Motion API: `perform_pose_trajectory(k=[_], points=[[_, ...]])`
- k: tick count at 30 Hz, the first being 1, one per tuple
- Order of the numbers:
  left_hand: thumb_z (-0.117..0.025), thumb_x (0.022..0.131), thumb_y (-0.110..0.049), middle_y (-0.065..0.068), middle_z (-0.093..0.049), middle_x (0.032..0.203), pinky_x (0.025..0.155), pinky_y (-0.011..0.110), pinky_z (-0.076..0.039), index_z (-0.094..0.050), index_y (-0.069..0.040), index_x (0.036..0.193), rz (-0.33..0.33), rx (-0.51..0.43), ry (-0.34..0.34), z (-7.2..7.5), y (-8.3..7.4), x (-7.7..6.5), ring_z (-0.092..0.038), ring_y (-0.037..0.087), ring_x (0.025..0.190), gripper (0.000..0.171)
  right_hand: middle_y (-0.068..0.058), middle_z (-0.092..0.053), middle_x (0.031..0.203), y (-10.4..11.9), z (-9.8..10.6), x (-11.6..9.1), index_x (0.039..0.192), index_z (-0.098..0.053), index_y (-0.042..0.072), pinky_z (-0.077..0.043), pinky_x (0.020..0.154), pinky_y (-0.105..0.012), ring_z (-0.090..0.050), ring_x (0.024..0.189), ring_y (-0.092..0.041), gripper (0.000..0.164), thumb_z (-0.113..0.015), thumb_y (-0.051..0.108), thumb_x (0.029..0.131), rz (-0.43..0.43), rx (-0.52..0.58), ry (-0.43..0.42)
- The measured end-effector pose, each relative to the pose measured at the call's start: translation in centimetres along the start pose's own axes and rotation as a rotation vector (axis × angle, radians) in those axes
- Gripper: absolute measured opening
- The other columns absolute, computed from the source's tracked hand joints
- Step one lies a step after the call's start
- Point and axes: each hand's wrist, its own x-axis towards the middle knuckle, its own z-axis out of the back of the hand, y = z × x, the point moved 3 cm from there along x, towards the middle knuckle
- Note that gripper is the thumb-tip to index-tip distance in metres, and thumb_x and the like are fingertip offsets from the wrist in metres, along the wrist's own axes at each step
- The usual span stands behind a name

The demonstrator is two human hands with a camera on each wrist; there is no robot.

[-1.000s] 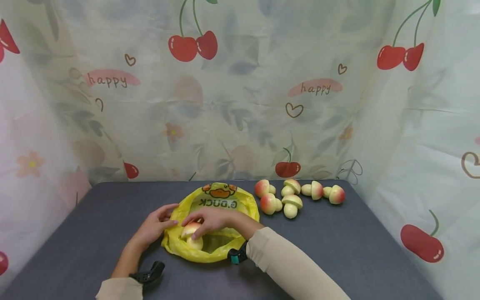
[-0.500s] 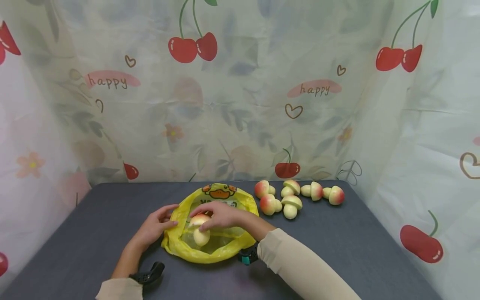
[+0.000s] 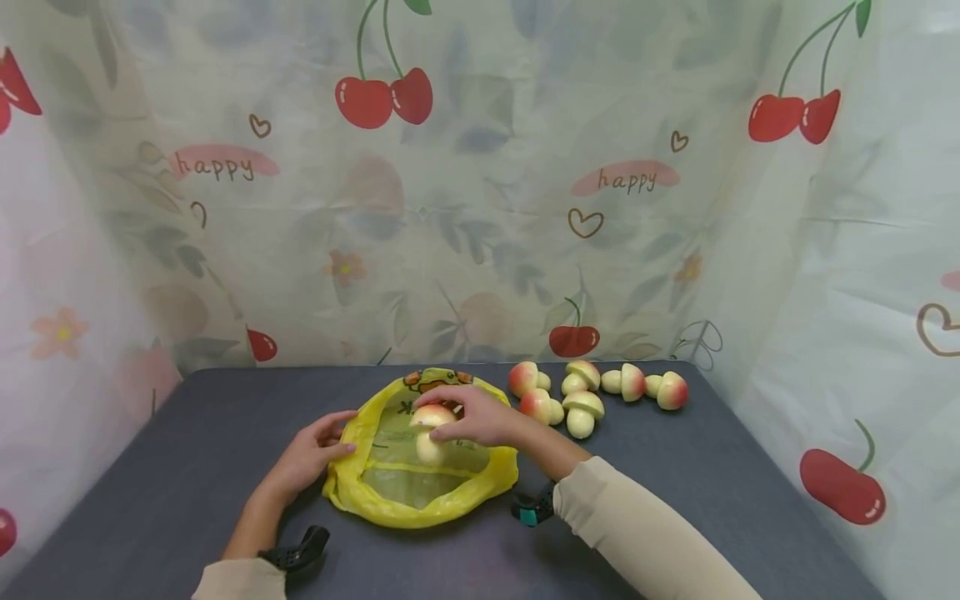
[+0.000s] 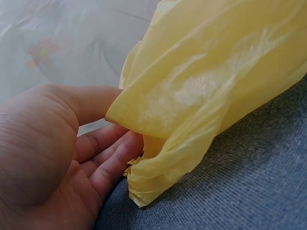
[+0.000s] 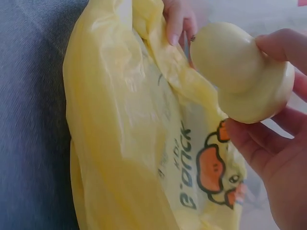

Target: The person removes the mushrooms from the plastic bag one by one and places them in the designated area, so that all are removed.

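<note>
My right hand (image 3: 483, 417) grips a toy mushroom (image 3: 430, 448) by its red-and-cream cap, over the mouth of a yellow plastic bag (image 3: 408, 515). Seen from the right wrist, the pale stem (image 5: 223, 55) points away from the palm, with thumb and fingers around the cap. The bag lies open on the table, a duck face and lettering printed on it. At its left rim my left hand (image 3: 303, 457) holds the plastic. In the left wrist view the thumb goes inside the bag's edge (image 4: 144, 117) and the other fingers stay outside, partly hidden behind the plastic.
Several more toy mushrooms (image 3: 581, 414) lie grouped on the dark table (image 3: 645, 475) at the back right. A patterned curtain (image 3: 480, 208) with cherries surrounds the table at the back and sides.
My right hand has lifted the mushroom out of the bag's lower left part, moving up and to the right with it. My left hand has stayed at the rim.
</note>
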Motion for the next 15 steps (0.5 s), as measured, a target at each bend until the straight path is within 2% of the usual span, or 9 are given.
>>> perform_pose_trajectory(k=[8,15], points=[[-0.068,0.093,-0.014,0.017,-0.059,0.118,0.08,0.035,-0.048,-0.047,-0.004,0.142,0.011,0.002,-0.008,-0.1,0.1,0.1,-0.058,0.025,0.099,0.055,0.002,-0.063,0.12,-0.4,2.4,-2.5,0.129,-0.063,0.016,-0.049,0.081,-0.034,-0.06,0.095,-0.012,0.045,-0.074,0.021,0.086,0.043,-0.022,-0.135],[-0.068,0.093,-0.015,0.017,-0.06,0.118,0.079,0.035,-0.048,-0.047,-0.004,0.143,0.002,0.005,-0.004,-0.1,0.2,0.0,-0.058,0.025,0.099,0.055,-0.003,-0.06,0.127,-1.2,4.8,-5.6,0.131,-0.061,0.011,-0.05,0.08,-0.035,-0.06,0.097,-0.015,0.046,-0.074,0.019,0.087,0.057,-0.113,-0.28]])
